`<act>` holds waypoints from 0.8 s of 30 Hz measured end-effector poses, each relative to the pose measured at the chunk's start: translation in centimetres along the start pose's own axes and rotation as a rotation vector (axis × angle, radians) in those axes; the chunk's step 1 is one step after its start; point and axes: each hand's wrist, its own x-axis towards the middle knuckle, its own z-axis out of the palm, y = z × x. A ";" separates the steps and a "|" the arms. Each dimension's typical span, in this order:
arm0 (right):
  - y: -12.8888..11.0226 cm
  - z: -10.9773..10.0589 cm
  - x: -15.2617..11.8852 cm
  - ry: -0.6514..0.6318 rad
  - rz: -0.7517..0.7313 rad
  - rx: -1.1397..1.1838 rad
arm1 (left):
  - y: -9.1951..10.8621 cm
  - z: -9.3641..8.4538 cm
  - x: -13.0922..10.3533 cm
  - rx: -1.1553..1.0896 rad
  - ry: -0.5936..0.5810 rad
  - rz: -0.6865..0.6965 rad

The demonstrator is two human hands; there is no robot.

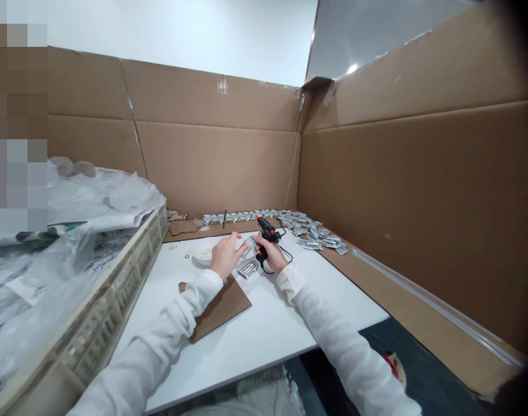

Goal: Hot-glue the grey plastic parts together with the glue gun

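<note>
My right hand (pixel 270 253) grips a black glue gun (pixel 266 229) with an orange trigger, nozzle pointing up and left. My left hand (pixel 226 254) holds a small silver piece (pixel 248 245) by its fingertips, close to the gun. Just below both hands, a small silver framed piece (pixel 248 269) lies on the white table (pixel 264 329). A brown cardboard sheet (pixel 223 306) lies under my left forearm. A row and pile of finished silver pieces (pixel 309 231) runs along the back and right of the table.
A beige plastic crate (pixel 116 289) filled with clear plastic bags (pixel 73 202) stands at the left. Tall cardboard walls (pixel 398 185) enclose the back and right. A pale dish (pixel 203 256) sits beyond my left hand. The gun's black cord (pixel 285 254) loops to the right.
</note>
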 end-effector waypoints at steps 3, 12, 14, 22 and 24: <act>-0.2 -0.2 0.0 -0.017 -0.010 -0.011 | -0.1 0.9 0.1 -0.226 -0.066 0.048; 0.0 0.0 0.0 -0.041 -0.040 -0.116 | 0.2 1.1 0.6 -1.099 -0.194 -0.272; 0.0 0.0 0.0 -0.037 -0.058 -0.126 | 0.2 0.5 0.7 -1.187 -0.203 -0.307; 0.0 -0.2 0.0 -0.019 -0.148 -0.185 | -0.4 0.2 0.8 -1.219 -0.100 -0.353; -0.1 -0.2 -0.2 -0.027 -0.158 -0.224 | -0.5 0.3 0.9 -1.212 -0.071 -0.360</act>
